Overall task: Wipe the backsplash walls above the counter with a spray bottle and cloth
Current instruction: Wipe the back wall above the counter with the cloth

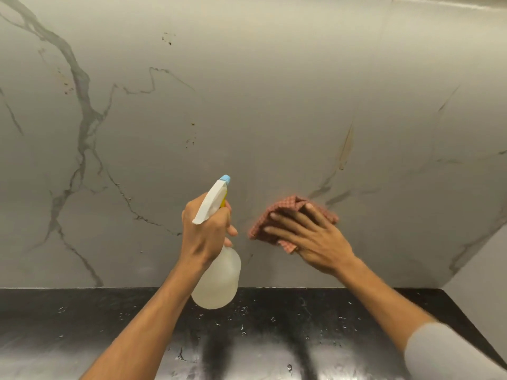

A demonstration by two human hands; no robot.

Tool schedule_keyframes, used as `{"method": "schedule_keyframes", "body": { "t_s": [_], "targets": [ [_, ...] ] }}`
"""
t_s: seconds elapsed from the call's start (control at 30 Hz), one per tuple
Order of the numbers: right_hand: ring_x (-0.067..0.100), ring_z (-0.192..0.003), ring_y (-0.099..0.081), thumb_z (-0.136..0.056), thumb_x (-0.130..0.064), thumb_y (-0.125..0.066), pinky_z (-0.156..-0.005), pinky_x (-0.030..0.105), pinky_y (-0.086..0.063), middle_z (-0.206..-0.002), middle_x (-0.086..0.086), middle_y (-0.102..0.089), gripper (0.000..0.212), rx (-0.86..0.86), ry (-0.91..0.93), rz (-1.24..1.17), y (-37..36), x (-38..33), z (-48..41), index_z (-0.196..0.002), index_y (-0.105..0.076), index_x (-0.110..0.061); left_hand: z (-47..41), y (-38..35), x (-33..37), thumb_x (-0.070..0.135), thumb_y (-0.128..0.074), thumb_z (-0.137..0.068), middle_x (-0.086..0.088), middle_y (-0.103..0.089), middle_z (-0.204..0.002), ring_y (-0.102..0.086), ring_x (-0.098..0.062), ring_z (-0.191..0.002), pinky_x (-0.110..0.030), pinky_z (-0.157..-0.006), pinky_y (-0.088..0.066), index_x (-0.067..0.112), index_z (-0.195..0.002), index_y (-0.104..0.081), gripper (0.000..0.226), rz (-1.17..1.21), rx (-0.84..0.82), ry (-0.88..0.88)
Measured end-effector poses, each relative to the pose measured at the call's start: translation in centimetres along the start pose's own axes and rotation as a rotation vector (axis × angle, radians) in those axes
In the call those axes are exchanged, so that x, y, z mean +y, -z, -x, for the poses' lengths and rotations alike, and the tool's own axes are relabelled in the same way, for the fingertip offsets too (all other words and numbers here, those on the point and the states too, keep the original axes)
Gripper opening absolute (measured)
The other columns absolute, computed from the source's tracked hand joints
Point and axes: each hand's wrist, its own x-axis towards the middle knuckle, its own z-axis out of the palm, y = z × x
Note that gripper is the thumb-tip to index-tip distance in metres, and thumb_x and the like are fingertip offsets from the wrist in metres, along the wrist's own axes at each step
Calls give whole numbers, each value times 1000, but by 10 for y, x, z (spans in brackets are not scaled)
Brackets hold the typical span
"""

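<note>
Backsplash (247,91): pale marble-look slab, dark veins, few brown specks, meets glossy black counter (82,311) along straight seam; side wall corner at right. Wide bare wall above and left of both hands. Left hand (205,231) wrapped tight round neck of translucent spray bottle (216,278), blue nozzle up. Right hand (307,237) flat, fingers spread, pressing crumpled red checked cloth (285,212) against wall, low centre-right.

glossy black counter (82,325), scattered water droplets (242,329)
</note>
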Motion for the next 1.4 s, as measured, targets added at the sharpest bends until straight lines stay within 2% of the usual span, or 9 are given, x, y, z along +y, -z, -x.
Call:
{"method": "schedule_keyframes", "body": {
  "t_s": [0.13, 0.23, 0.33, 0.5, 0.63, 0.93, 1.13, 1.27, 1.4],
  "targets": [
    [34, -152, -19, -102, -29, -50, -125, 46, -1, -161, 12, -33, 69, 324, -417, -40, 39, 105, -45, -159, -14, -40, -2, 13, 3, 8, -48, -61, -7, -55, -58, -66, -28, -49, -38, -40, -50, -5, -69, -57, 18, 10, -5, -41],
    [39, -146, -30, -109, -36, -37, -121, 54, -16, -157, 18, -37, 48, 622, -744, 4, 74, 172, -128, -156, -32, -31, -5, 13, 14, 8, -47, -61, -5, -56, -55, -65, -37, -52, -39, -39, -50, -3, -66, -58, 16, -12, -28, -88],
    [37, -147, -30, -109, -38, -39, -122, 54, -15, -158, 16, -38, 47, 641, -627, 47, 77, 152, -148, -154, -37, -29, -13, 5, 24, 8, -47, -60, -4, -57, -53, -64, -44, -57, -39, -39, -51, -4, -66, -59, 17, -19, -32, -112],
    [22, -155, 11, -96, -37, -57, -123, 45, 3, -168, -3, 1, 59, 102, -237, -95, 3, -8, 3, -152, -37, -39, -9, -13, 27, 7, -48, -59, -9, -56, -56, -64, -45, -57, -38, -40, -51, -6, -67, -57, 18, 4, -44, -118],
    [17, -156, 6, -90, -35, -54, -125, 40, 0, -168, -9, -7, 73, 53, -84, -36, -12, 23, 46, -155, -23, -41, -2, -18, 28, 9, -49, -61, -14, -58, -58, -65, -32, -52, -44, -39, -51, -5, -67, -58, 18, 0, -70, -132],
    [41, -150, -23, -105, -34, -40, -122, 56, -10, -160, 21, -32, 50, 755, -1077, -237, 109, 174, -148, -151, -44, -17, -9, -22, 48, 9, -47, -61, -18, -58, -61, -64, -33, -53, -39, -38, -51, -4, -67, -59, 19, -3, -25, -172],
    [35, -150, -26, -108, -40, -39, -124, 49, -4, -161, 10, -34, 46, 466, -435, -74, 67, 111, -111, -153, -41, -31, -11, -26, 33, 9, -48, -59, -5, -54, -54, -62, -25, -48, -36, -37, -49, -5, -66, -57, 18, -29, 2, -104],
    [26, -156, 0, -99, -32, -45, -125, 45, 6, -165, -2, -17, 60, 115, -22, -7, 21, 49, -28, -157, -31, -35, -3, -26, 16, 9, -48, -58, -9, -55, -56, -61, -41, -52, -39, -40, -50, -6, -65, -57, 19, -65, 2, -54],
    [23, -153, -22, -94, -30, -47, -124, 42, 2, -163, -1, -30, 63, 74, 165, 62, 28, 75, -24, -156, -34, -36, 8, -17, 6, 10, -48, -57, -24, -58, -60, -60, -49, -56, -47, -39, -51, -8, -66, -57, 22, -120, -2, -39]
  ]
}}
